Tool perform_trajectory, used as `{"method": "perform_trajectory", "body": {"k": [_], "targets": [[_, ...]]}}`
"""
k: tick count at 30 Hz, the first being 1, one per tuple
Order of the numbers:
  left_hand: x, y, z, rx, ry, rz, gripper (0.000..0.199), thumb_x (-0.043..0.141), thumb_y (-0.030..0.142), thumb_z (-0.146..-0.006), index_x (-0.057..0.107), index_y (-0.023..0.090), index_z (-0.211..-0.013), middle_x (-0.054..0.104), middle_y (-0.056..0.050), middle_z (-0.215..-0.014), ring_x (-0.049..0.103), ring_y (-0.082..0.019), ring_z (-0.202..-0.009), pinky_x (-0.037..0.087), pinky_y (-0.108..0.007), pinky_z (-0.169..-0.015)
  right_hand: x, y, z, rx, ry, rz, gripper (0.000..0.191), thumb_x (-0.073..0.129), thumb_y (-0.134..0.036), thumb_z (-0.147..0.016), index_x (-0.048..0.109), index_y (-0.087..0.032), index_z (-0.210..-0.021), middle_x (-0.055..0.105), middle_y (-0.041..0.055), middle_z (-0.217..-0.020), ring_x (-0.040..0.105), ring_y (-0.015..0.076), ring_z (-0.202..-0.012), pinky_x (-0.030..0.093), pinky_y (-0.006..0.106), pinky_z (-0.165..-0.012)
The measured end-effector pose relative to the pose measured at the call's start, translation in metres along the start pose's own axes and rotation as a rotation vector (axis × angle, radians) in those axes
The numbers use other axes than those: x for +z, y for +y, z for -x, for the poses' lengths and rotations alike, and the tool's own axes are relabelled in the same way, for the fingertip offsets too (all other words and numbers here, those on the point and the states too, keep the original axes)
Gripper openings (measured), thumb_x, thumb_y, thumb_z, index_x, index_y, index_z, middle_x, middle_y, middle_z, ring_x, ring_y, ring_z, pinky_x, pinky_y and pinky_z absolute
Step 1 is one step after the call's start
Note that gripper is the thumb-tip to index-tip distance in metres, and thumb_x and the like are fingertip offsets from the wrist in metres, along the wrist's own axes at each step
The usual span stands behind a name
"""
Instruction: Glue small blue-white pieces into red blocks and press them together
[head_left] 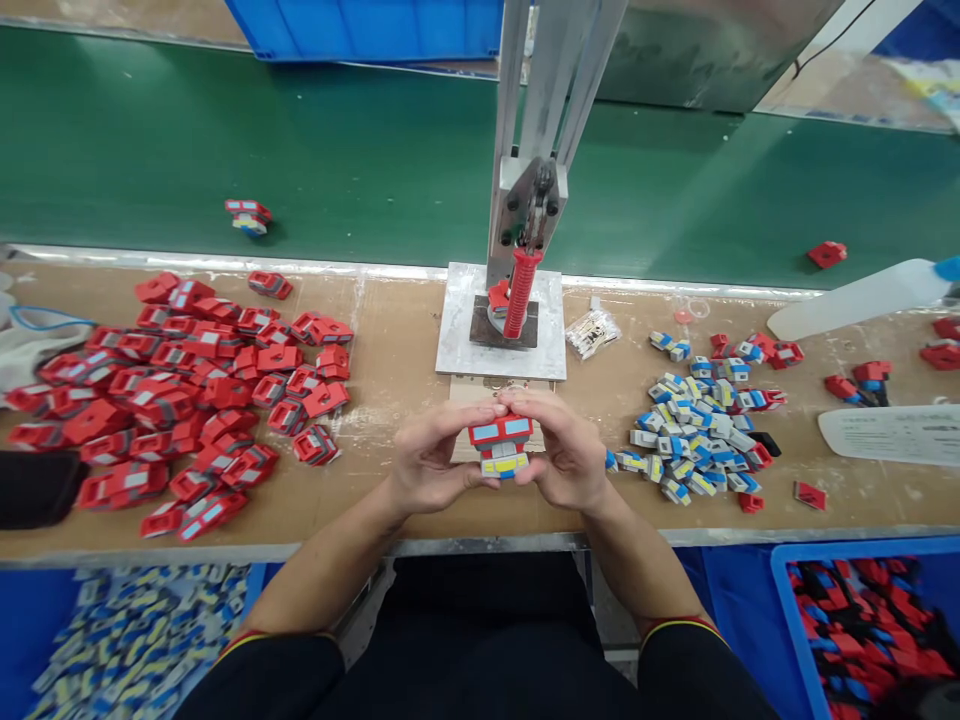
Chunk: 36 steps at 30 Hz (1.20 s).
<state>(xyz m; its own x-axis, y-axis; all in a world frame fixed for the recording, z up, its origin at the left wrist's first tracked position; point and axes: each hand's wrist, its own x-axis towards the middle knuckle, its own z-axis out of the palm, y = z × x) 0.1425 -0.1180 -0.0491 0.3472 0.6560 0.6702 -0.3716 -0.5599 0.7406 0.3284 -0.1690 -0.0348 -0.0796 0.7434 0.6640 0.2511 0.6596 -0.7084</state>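
Observation:
Near the front edge of the workbench, my left hand (431,455) and my right hand (568,455) grip one toy robot torso (501,430) from opposite sides. Its upper part is red with two light blue windows. Below sits a grey, yellow and blue part, against the red one. Both thumbs are low on its sides, and the fingers wrap over its top. Just beyond stands a hand press with a red handle (523,292); a red piece (498,297) lies under it, partly hidden by the handle.
Red torso parts (202,365) are heaped left; grey, blue and yellow parts (694,420) lie right. A green conveyor belt (375,170) runs behind, carrying another torso (249,216). Bottles (851,298) and a small bag (592,330) lie rightward. A blue bin (862,548) stands lower right.

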Motion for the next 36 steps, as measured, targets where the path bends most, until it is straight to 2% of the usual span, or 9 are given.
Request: {"method": "perform_trajectory", "body": {"k": [10,15,18,21,24,26,29,33,36], "targets": [[-0.001,-0.003,0.002,0.042,0.012,-0.172,0.064,0.089,0.037,-0.085,0.069,0.028,-0.145,0.081,-0.012,-0.124,0.080,-0.026,-0.111,0.067,-0.034,-0.096,0.000,0.008,0.004,0.102,-0.008,-0.037,0.054,0.065,-0.061,-0.098,0.064,-0.033,-0.143,0.080,0.0098,-0.126,0.077,0.0281,-0.116,0.066,0.044,-0.098],[0.003,-0.019,0.008,-0.109,0.086,-0.060,0.073,0.095,0.046,-0.077,0.069,0.022,-0.141,0.079,-0.015,-0.124,0.080,-0.028,-0.108,0.067,-0.035,-0.094,0.005,0.018,0.001,0.184,0.009,-0.013,0.055,0.063,-0.067,-0.096,0.065,-0.029,-0.136,0.077,0.0121,-0.125,0.075,0.0292,-0.114,0.064,0.047,-0.097],[-0.014,-0.024,0.000,-0.186,0.063,0.013,0.068,0.095,0.043,-0.077,0.071,0.022,-0.137,0.079,-0.014,-0.120,0.079,-0.027,-0.108,0.065,-0.035,-0.096,-0.006,0.024,-0.011,0.185,0.000,0.009,0.054,0.066,-0.065,-0.096,0.063,-0.030,-0.136,0.072,0.0122,-0.131,0.071,0.0281,-0.119,0.064,0.045,-0.094],[-0.046,-0.026,-0.021,-0.232,-0.068,-0.055,0.065,0.093,0.044,-0.079,0.071,0.025,-0.137,0.073,-0.016,-0.134,0.074,-0.028,-0.121,0.063,-0.038,-0.101,-0.024,0.031,-0.029,0.225,0.009,0.026,0.047,0.057,-0.067,-0.100,0.064,-0.031,-0.130,0.066,0.0119,-0.138,0.064,0.0279,-0.129,0.061,0.043,-0.092],[-0.074,-0.031,-0.054,-0.303,-0.319,-0.324,0.059,0.093,0.049,-0.077,0.076,0.024,-0.128,0.050,-0.019,-0.163,0.059,-0.035,-0.143,0.059,-0.044,-0.107,-0.036,0.039,-0.050,0.304,-0.132,0.042,0.053,0.050,-0.075,-0.099,0.068,-0.029,-0.121,0.064,0.0121,-0.139,0.060,0.0293,-0.134,0.058,0.045,-0.099],[-0.083,-0.039,-0.079,-0.369,-0.522,-0.465,0.056,0.092,0.047,-0.078,0.076,0.023,-0.126,0.036,-0.018,-0.173,0.056,-0.036,-0.145,0.056,-0.045,-0.110,-0.037,0.043,-0.062,0.345,-0.247,0.048,0.061,0.049,-0.080,-0.096,0.068,-0.028,-0.119,0.066,0.0121,-0.133,0.063,0.0287,-0.126,0.057,0.046,-0.099],[-0.080,-0.053,-0.113,-0.435,-0.751,-0.588,0.057,0.090,0.044,-0.078,0.074,0.021,-0.128,0.023,-0.019,-0.179,0.064,-0.033,-0.132,0.057,-0.042,-0.103,-0.037,0.041,-0.071,0.374,-0.332,0.025,0.064,0.048,-0.083,-0.095,0.069,-0.026,-0.116,0.071,0.0095,-0.118,0.066,0.0242,-0.106,0.057,0.044,-0.093],[-0.068,-0.068,-0.142,-0.399,-0.902,-0.680,0.054,0.089,0.046,-0.077,0.076,0.017,-0.121,0.046,-0.021,-0.165,0.064,-0.032,-0.129,0.054,-0.037,-0.100,-0.040,0.017,-0.064,0.306,-0.270,-0.098,0.056,0.047,-0.076,-0.100,0.069,-0.029,-0.120,0.073,0.0062,-0.112,0.068,0.0206,-0.099,0.059,0.038,-0.085],[-0.066,-0.076,-0.151,-0.341,-0.903,-0.689,0.049,0.089,0.041,-0.074,0.078,0.019,-0.115,0.061,-0.015,-0.148,0.068,-0.027,-0.112,0.053,-0.035,-0.096,-0.045,-0.011,-0.068,0.210,-0.154,-0.210,0.054,0.043,-0.075,-0.102,0.066,-0.035,-0.131,0.074,0.0047,-0.114,0.072,0.0197,-0.100,0.061,0.034,-0.076]]}}
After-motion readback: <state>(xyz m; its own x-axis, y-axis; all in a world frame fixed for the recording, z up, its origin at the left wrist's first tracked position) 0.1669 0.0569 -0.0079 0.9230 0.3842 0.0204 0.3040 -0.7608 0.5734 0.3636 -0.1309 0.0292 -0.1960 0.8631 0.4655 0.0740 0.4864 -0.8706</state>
